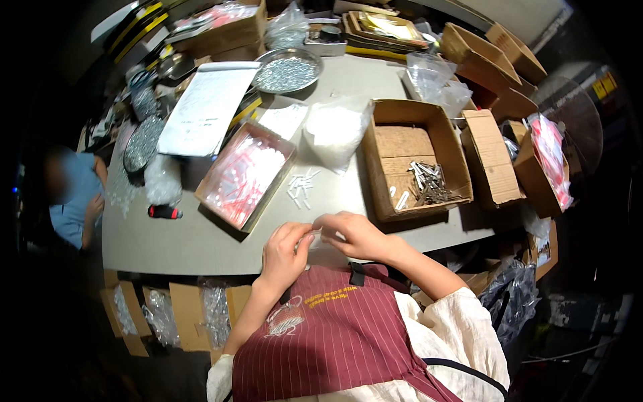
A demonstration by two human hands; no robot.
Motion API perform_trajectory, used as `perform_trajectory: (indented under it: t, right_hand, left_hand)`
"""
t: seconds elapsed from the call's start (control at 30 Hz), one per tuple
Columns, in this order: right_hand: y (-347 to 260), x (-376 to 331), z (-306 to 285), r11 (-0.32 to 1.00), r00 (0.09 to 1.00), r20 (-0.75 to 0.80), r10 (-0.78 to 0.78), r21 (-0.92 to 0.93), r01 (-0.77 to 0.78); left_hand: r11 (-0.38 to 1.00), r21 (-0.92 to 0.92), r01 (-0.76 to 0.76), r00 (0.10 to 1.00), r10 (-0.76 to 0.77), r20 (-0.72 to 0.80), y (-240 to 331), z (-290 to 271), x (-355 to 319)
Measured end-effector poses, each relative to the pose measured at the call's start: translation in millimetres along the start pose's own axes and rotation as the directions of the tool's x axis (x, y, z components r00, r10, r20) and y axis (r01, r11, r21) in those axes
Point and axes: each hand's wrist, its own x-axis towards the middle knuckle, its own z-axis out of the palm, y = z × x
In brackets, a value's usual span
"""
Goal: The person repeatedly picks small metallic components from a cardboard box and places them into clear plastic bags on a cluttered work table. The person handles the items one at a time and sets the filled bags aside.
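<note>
Grey tabletop (pixel 167 249), packed. Left hand (pixel 284 253) and right hand (pixel 353 237) huddled at its near edge, maybe steadying something pale (pixel 316 232); too blurry for me to tell if they'd clamped it. Loose white pieces (pixel 303 187) lay handy at their twelve o'clock, hemmed by a pink-filled box (pixel 273 184) at ten, cardboard box (pixel 379 177) at two, plastic bag (pixel 333 137) beyond.

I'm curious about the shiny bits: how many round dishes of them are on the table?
2: one dish at the far side of the table, another dish at its left; more may be hidden.
</note>
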Motion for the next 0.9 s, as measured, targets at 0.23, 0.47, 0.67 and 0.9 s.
perform_trajectory:
  t: [0.23, 0.47, 0.67, 0.9]
  right_hand:
    - [58, -12, -99, 0.966, 0.929, -0.263, 0.259, 0.071, -0.249]
    - [150, -63, -166, 0.616, 0.836, -0.075, 0.544, -0.64, -0.459]
    - [156, -83, -164, 0.313, 0.59, -0.05, 0.806, -0.81, -0.496]
    - [170, -96, -160, 0.462, 0.922, -0.118, 0.368, -0.838, -0.291]
  left_hand:
    - [0.953, -0.136, 0.27, 0.963, -0.269, 0.026, 9, 12, 21]
    - [0.886, -0.217, 0.409, 0.913, -0.398, 0.093, 3, 22, 40]
    - [0.915, -0.175, 0.362, 0.928, -0.336, 0.162, -5, 41, 31]
    - [0.911, -0.066, 0.407, 0.911, -0.399, 0.108, 2, 53, 27]
